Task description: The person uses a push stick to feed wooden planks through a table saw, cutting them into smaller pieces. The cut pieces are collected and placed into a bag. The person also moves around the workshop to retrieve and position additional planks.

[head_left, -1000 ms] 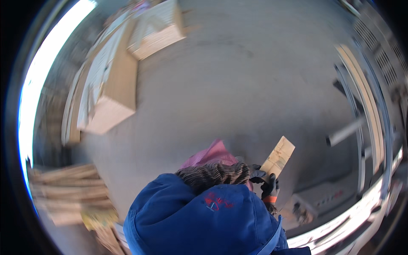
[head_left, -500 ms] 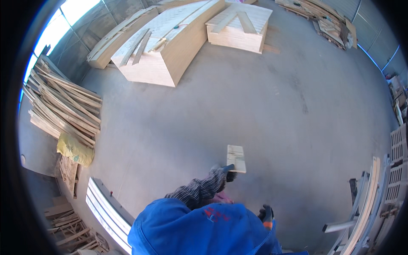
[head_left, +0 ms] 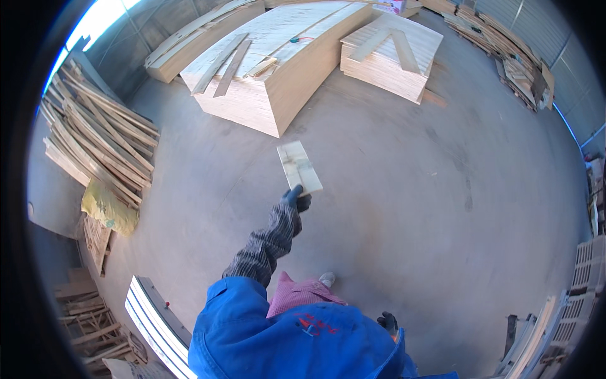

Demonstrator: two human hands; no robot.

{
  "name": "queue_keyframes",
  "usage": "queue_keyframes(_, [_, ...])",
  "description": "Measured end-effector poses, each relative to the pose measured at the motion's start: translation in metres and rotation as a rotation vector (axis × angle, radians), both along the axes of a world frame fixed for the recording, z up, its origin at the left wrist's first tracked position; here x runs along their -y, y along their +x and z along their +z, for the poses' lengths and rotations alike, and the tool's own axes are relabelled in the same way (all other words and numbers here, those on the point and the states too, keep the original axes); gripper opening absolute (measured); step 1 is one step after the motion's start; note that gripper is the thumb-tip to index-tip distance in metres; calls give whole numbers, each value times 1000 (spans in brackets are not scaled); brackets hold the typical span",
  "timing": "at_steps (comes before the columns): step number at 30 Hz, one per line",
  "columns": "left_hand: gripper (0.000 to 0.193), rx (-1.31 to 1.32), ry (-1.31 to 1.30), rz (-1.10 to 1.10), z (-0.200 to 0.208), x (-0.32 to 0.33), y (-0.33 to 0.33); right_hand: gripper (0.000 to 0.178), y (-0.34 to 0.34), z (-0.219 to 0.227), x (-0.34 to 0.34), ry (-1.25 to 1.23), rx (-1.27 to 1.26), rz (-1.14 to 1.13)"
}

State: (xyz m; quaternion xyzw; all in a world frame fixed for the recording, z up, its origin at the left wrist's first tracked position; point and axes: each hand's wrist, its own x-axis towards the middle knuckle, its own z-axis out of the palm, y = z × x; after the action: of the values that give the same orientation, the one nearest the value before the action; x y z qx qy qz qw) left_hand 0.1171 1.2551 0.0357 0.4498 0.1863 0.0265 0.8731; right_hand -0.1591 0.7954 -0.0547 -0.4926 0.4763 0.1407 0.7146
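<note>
Out ahead of me, my left hand, in a dark glove, grips the near end of a short, pale wooden board. The thumb lies over the board's face, and the rest of the piece points away, tilted and slightly blurred, above the concrete floor. Low at my right side hangs my right hand, also gloved. Its fingers look loosely bent and a little apart, with nothing visible in them, though my blue jacket hides part of it.
Large stacks of pale sheets and a smaller sheet stack stand ahead. Long wooden strips are heaped left, near a yellow sack. White-striped panels lie near left. Long rails and slatted pallets line the right.
My left arm has stretched forward and left, carrying the board farther from my body. The right hand stays low at my side. The view has shifted, and pink clothing and a shoe now show below.
</note>
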Motion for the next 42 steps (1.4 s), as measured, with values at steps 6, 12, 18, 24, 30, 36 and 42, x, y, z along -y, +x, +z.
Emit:
queue_keyframes(6, [31, -566, -254, 199, -96, -4, 8, 26, 97, -39, -3, -126, -109, -7])
queue_keyframes(12, [44, -294, -159, 20, -121, -166, 91, 27, 157, -77, 3, -169, -44, 117])
queue_keyframes(18, [49, -58, 302, 621, 135, -315, 302, 30, 241, -101, 12, -94, -154, 89])
queue_keyframes(24, [26, -99, 416, 278, 14, -327, 333, 31, 292, -159, 30, -47, 4, 113])
queue_keyframes(30, [17, -691, 260, -599, -283, -124, 219, 24, 278, -135, 15, -217, 36, 119])
queue_keyframes(36, [25, -800, 574, -1191, -293, -14, 190, 15, 140, -171, -18, -99, -78, -413])
queue_keyframes(42, [33, -946, 822, -1302, -318, -45, 226, 28, -42, -191, -166, -243, -397, -405])
